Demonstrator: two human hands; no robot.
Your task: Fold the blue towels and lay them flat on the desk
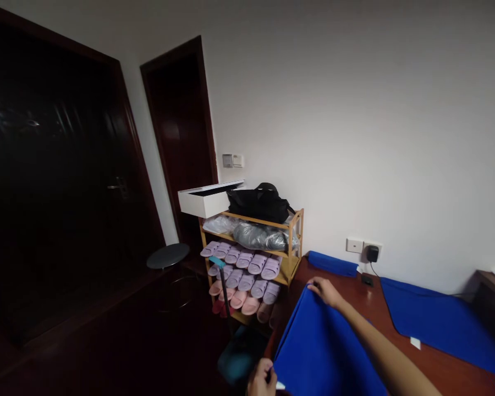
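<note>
- Evidently, the left hand [263, 378] pinched one edge of a blue cloth [319, 346] to its right.
- Beyond it, the right hand [325, 290] pinched that edge's far corner; the step seemed to be straightening it, the next move likely calling for even tension.

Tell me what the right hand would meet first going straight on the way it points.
The right hand, pinching the blue cloth, would probably meet the wooden shoe rack first, near the lilac slippers; the depth between them is unclear.
</note>
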